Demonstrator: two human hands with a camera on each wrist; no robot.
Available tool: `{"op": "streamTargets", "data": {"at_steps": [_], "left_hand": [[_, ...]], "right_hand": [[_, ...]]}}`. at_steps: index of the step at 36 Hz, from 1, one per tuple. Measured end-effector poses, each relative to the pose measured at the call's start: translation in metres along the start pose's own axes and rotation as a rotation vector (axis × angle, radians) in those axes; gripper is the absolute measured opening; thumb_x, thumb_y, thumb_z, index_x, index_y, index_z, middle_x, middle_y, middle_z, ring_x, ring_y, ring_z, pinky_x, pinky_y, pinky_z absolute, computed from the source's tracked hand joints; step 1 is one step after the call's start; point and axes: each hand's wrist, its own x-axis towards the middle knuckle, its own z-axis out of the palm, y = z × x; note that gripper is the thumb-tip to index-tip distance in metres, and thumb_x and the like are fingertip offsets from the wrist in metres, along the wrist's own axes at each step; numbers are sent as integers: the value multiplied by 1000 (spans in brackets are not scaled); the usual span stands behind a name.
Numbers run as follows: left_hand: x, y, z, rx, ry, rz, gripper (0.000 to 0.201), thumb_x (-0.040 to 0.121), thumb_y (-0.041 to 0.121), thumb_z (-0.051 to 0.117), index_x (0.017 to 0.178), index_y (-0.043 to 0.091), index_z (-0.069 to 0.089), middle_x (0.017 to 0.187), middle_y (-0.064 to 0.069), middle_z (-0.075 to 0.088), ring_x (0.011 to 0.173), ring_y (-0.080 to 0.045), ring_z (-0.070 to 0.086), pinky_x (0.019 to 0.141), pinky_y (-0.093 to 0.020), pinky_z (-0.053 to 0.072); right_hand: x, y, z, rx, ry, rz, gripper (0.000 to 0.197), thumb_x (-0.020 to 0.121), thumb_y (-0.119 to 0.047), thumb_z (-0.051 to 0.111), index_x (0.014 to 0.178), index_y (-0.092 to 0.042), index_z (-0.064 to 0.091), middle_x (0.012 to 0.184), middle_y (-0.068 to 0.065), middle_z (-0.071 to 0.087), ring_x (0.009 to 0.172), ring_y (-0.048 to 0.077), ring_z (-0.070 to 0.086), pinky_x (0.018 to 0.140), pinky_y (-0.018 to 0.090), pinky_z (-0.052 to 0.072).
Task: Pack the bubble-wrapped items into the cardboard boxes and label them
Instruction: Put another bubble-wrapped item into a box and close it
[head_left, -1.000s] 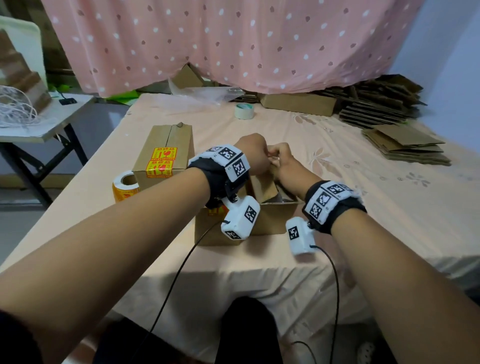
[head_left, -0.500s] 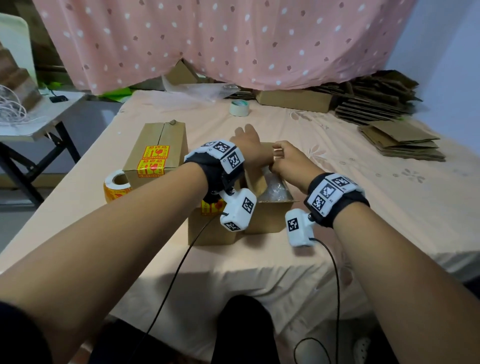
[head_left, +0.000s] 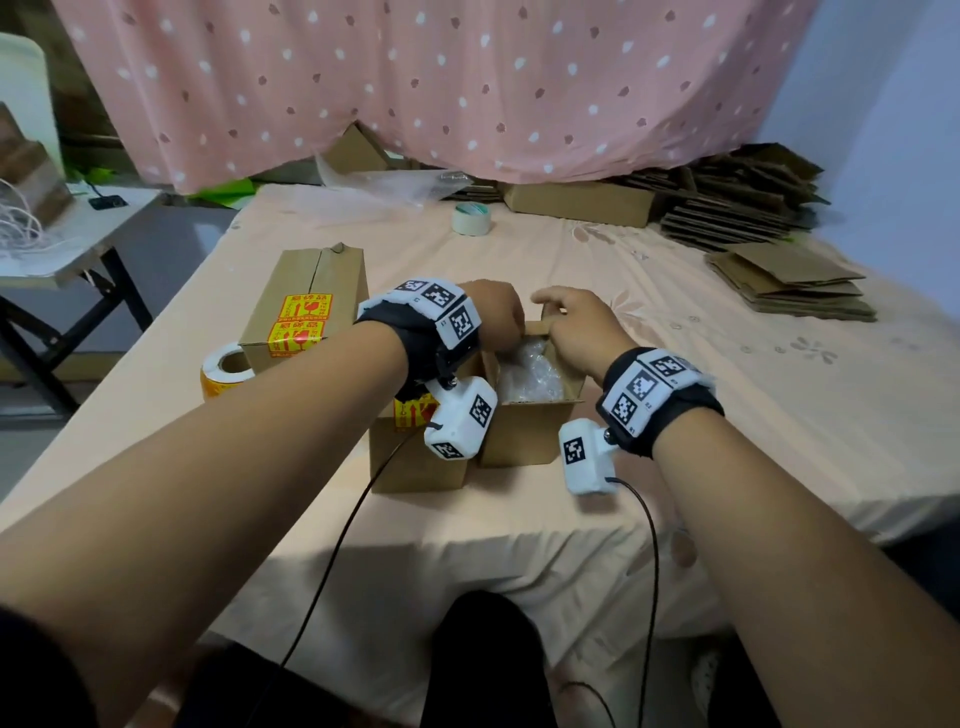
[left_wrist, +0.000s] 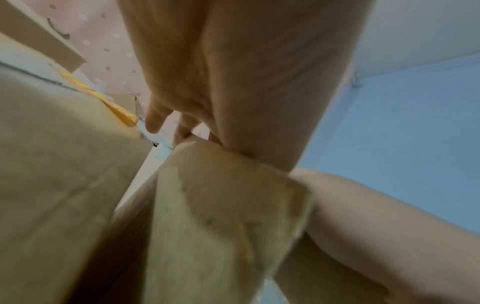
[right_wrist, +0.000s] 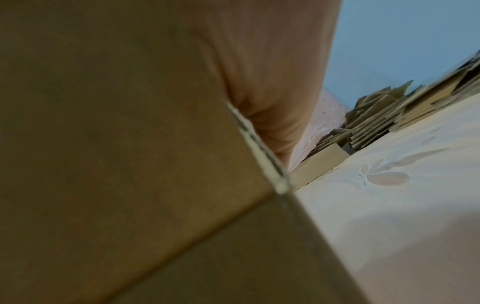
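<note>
Cardboard box (head_left: 524, 436) flaps under both hands, table edge near.

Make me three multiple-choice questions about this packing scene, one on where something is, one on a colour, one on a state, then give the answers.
1. Where is the sticker roll?
A. left of the labelled boxes
B. inside the open box
C. on the flat cardboard stack

2. What colour are the labels on the closed box?
A. blue
B. yellow and red
C. green

3. How is the open box now?
A. taped shut
B. lying flattened
C. flaps up, bubble-wrapped item inside

Answers: 1 A, it sits at the table's left edge beside them; 2 B, yellow with red print; 3 C, both hands are at its flaps, wrap visible inside.
</note>
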Motion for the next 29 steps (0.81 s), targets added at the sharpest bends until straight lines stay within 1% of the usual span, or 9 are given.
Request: {"op": "streamTargets", "data": {"at_steps": [4, 8, 12, 15, 18, 21, 24, 26, 29], "left_hand": [[-1, 4, 3, 81, -74, -10, 14, 93, 19, 53, 90, 7, 60, 84, -6, 57, 70, -19, 48, 56, -27, 36], [2, 2, 5, 53, -139, -33, 17, 88, 27, 57, 85, 9, 58, 85, -6, 57, 75, -20, 49, 61, -28, 37], [0, -1, 2, 49, -218, 1, 33, 82, 29, 62, 108, 10, 69, 102, -6, 66, 92, -24, 59, 80, -35, 49], [-3, -1, -1, 65, -236, 19, 36, 82, 25, 63, 114, 10, 69, 102, -8, 65, 86, -22, 53, 75, -33, 45], [-6, 0, -2, 43, -238, 13, 37, 83, 23, 64, 117, 11, 69, 112, -9, 67, 92, -23, 57, 78, -33, 47], [-6, 2, -2, 24, -230, 11, 36, 82, 20, 63, 116, 12, 69, 115, -7, 67, 106, -25, 61, 91, -36, 52], [-6, 0, -2, 57, -239, 42, 39, 85, 19, 62, 123, 12, 66, 122, -5, 64, 114, -25, 58, 101, -39, 49], [-4, -1, -2, 46, -245, 54, 38, 85, 17, 63, 123, 13, 65, 122, -4, 65, 111, -23, 58, 97, -36, 49], [-7, -6, -5, 36, -279, 70, 38, 88, 13, 61, 126, 15, 64, 120, -1, 65, 109, -19, 58, 88, -29, 44]], "right_hand": [[-5, -2, 0, -64, -75, 2, 37, 93, -6, 48, 124, -10, 67, 133, 6, 60, 127, 23, 50, 97, 24, 35], [-3, -3, -4, -186, -163, 5, 26, 89, -16, 57, 108, -9, 73, 118, 6, 67, 112, 25, 58, 92, 33, 45], [-5, -7, -12, -427, -315, 30, 21, 86, -33, 63, 85, -12, 64, 107, 11, 59, 95, 30, 57, 69, 35, 44], [-9, -17, -20, -624, -464, 66, 28, 81, -50, 60, 90, -23, 56, 118, 8, 44, 104, 28, 48, 77, 36, 43], [-12, -32, -35, -483, -775, 321, 52, 84, -51, 67, 127, -24, 56, 134, 1, 50, 121, 20, 49, 74, 28, 43], [-12, -44, -44, -526, -914, 392, 113, 51, -60, 86, 148, -24, 39, 155, 0, 32, 142, 24, 33, 105, 36, 37], [-10, -48, -32, -714, -913, 337, 148, 20, -65, 93, 149, -17, 36, 150, 9, 42, 133, 32, 44, 110, 46, 37], [-11, -47, -27, -724, -841, 307, 140, 19, -65, 93, 142, -16, 45, 141, 8, 52, 124, 32, 52, 105, 48, 44], [-17, -54, -31, -793, -672, 205, 87, 59, -62, 83, 125, -11, 57, 125, 6, 61, 112, 30, 59, 99, 48, 48]]}}
